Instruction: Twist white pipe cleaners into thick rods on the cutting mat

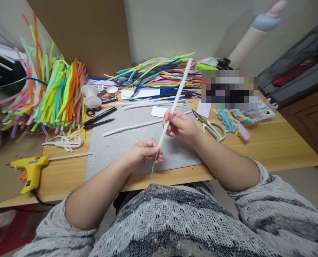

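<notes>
A long white fuzzy stick slants up and away over the grey cutting mat. My right hand is closed around its lower part, thumb and fingers pinching it. At the stick's lower end my left hand pinches it, and thin wire hangs down from those fingertips. On the mat behind my hands lies another white fuzzy strip. A small white card is just beyond my right hand.
A yellow glue gun lies at the left. Bundled coloured pipe cleaners stand behind it; more lie along the back. Pens rest on the mat's left, scissors right of it. A white cylinder stands back right.
</notes>
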`<state>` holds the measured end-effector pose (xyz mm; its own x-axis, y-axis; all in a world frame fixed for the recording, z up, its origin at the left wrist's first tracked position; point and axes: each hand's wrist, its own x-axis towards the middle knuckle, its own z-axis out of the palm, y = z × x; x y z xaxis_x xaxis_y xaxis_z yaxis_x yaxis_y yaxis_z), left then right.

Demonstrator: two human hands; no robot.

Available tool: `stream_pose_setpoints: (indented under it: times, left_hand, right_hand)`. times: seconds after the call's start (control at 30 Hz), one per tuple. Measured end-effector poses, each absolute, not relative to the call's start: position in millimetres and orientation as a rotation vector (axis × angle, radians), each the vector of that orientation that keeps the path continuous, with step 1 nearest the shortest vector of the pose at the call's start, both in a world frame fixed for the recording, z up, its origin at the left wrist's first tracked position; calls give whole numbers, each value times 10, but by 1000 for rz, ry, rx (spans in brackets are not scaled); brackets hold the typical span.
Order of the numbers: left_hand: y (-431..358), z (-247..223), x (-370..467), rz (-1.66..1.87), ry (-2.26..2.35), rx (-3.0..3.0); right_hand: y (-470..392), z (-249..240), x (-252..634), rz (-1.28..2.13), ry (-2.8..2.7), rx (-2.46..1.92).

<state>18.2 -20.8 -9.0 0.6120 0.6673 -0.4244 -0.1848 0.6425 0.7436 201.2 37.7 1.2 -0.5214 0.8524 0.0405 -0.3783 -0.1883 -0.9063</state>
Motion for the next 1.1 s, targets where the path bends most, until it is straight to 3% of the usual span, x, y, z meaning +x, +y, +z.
stream_pose_setpoints:
  times: [0.4,0.63,0.73,0.87,0.93,1.0,1.1]
  left_hand:
    - [7,-5,234,529,735,716]
    - [102,100,23,849,1422,1685]
    - [134,80,-89,879,1627,2008]
    - [127,11,-127,786,1697,2175]
    - [107,-12,-113,734,1651,2213]
    - [89,-22,-98,698,1580,2223]
    - [78,-20,-96,676,1460,2239]
  right_hand:
    - [519,68,2076,1707,-1143,-744]
    - [426,14,2029,1450,-1330,-901]
    - [289,47,2019,1191,-1684,-1179]
    - [125,147,2025,289,-2200,-1155]
    - [116,166,2029,2,-2265,-1089]
    - [146,144,2037,-33,-2391,-1092]
    - [184,82,2052,181,-2539,-1139]
